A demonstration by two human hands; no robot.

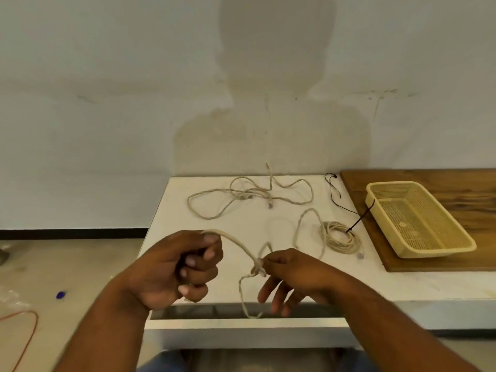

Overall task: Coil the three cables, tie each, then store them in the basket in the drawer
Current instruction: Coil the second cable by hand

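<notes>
1. A white wall stands behind a white table; on the floor at far left I see a thin red wire.
2. The left hand is fisted round one end of a beige cable.
3. The right hand pinches that cable at a knotted spot, with its other fingers splayed downward.
4. Further back, a loose cable sprawls on the table.
5. To its right lies a coiled cable, with a dark tie round it.
6. At far right I see the basket on a wooden board.
</notes>
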